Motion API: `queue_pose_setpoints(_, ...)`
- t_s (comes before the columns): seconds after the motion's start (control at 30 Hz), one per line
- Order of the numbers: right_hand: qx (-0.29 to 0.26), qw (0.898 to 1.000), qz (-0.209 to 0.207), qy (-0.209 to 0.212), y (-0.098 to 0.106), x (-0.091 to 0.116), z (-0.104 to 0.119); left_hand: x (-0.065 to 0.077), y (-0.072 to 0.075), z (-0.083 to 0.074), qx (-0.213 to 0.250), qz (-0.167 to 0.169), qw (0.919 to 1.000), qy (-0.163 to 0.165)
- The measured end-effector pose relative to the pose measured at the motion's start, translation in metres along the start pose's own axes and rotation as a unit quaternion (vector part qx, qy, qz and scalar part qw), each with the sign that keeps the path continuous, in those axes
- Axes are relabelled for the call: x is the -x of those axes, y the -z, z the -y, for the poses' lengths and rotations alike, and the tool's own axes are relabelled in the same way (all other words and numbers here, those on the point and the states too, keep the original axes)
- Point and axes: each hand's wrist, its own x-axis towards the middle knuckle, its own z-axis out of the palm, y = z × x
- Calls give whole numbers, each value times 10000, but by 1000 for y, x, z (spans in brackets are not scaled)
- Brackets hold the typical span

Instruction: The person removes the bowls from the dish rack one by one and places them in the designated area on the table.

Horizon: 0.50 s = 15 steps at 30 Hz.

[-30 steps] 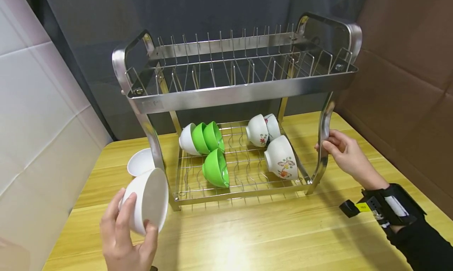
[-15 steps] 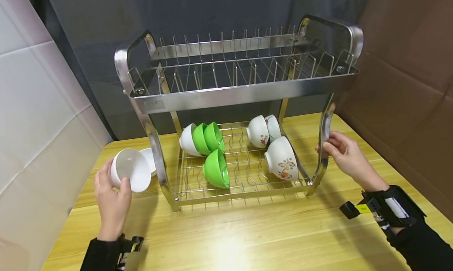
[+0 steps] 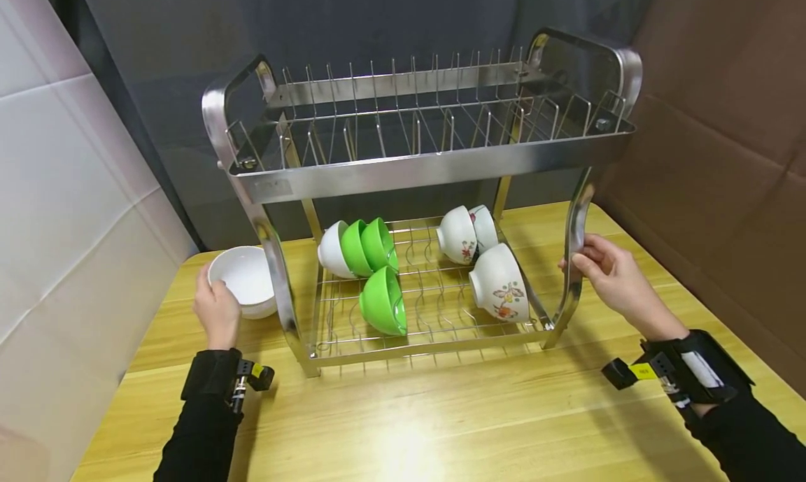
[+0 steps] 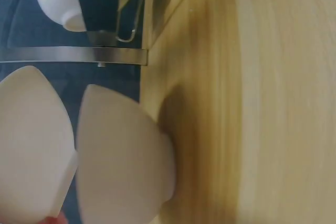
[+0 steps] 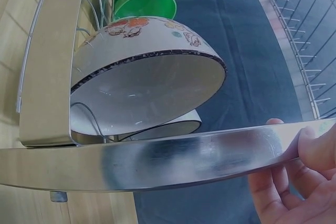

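Observation:
My left hand (image 3: 216,307) grips a white bowl (image 3: 242,272) by its left side, outside the rack's left leg. Just below it a second white bowl (image 4: 121,156) rests on the table; in the left wrist view the held bowl (image 4: 31,145) is tilted over it, very near or touching its rim. My right hand (image 3: 612,279) holds the right upright of the metal dish rack (image 3: 434,171), thumb in front and fingers behind, as the right wrist view also shows.
On the rack's lower tier lean a white bowl (image 3: 334,250), several green bowls (image 3: 383,301) and flowered white bowls (image 3: 502,284). Wire dividers line the upper tier. A white tiled wall (image 3: 82,209) stands at left, a brown panel (image 3: 724,118) at right.
My left hand has carried the white bowl from the front left, back and down, over the bowl on the table. My right hand stays on the upright.

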Motion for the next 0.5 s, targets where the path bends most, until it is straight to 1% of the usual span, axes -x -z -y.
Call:
queue_pose_setpoints(0.17,-78,10000,-21,11,-1,-1,1,-4,-8,9,70,-170,9995,238)
queue_pose_setpoints(0.33,-137,9999,-25,18,-2,-1,1,-4,-10,18,27,-204,9985,510)
queue_pose_setpoints(0.5,-125,9999,-45,45,-2,0,1,-3,-12,25,-16,-233,9973,692)
